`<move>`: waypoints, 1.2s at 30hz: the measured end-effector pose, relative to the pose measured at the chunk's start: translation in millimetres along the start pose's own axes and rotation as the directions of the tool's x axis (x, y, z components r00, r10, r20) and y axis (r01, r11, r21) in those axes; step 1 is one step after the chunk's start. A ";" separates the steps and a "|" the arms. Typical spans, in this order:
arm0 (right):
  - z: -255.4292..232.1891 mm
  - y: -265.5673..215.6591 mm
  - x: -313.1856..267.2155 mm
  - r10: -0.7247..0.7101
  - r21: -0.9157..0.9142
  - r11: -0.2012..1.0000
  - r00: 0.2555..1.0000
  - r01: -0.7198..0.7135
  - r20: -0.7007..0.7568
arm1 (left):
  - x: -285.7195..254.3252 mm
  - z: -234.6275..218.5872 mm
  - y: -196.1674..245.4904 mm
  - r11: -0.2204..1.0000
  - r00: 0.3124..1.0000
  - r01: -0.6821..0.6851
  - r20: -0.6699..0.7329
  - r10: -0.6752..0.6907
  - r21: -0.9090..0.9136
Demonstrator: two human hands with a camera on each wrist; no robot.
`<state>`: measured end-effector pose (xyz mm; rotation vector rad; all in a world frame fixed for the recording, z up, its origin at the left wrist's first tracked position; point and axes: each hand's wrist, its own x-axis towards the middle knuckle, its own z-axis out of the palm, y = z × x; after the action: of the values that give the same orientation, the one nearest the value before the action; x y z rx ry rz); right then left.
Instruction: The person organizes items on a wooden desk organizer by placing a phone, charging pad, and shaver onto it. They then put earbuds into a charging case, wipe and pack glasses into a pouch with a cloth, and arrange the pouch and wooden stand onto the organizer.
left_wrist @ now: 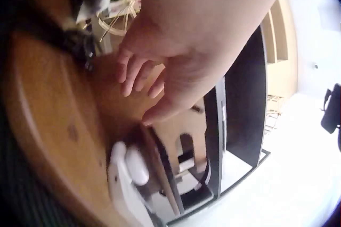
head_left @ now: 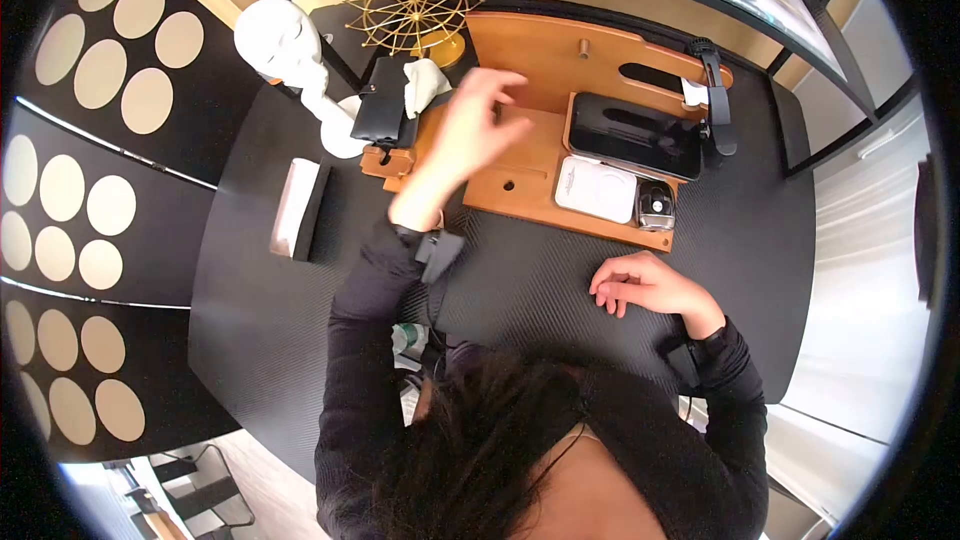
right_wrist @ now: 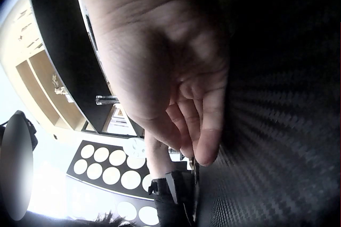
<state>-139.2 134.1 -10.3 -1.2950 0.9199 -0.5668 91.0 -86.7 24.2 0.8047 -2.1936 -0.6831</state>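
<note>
My left hand (head_left: 468, 138) is held over the left part of a brown wooden desk organizer (head_left: 520, 165), its fingers loosely bent with nothing between them. In the left wrist view the same hand (left_wrist: 170, 62) hangs above the wood, thumb apart from the fingers. A black case (head_left: 383, 105) and a white cloth-like item (head_left: 425, 87) lie just left of it. The right hand (head_left: 650, 285) rests on the black table, loosely curled and holding nothing; the right wrist view shows its palm (right_wrist: 176, 78). On the organizer are a black phone-like slab (head_left: 635, 135) and a white case (head_left: 595, 190).
A small dark item (head_left: 655, 205) sits beside the white case, and a black strapped device (head_left: 715, 105) stands at the organizer's right end. Further left are a white figure (head_left: 315, 90), a gold wire wheel (head_left: 415, 15) and a tissue box (head_left: 298, 208). A dark shelf spans the back.
</note>
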 end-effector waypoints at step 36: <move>-4.0 -47.9 243.9 -0.624 -0.818 0.569 0.695 0.089 -0.359 | -15.3 -49.9 -85.2 0.981 0.971 0.007 -0.237 0.040 0.193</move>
<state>-3.9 -73.8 -26.0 -2.1905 1.5474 -1.0773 166.2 -144.4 -7.5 0.9154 -2.0627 -0.3464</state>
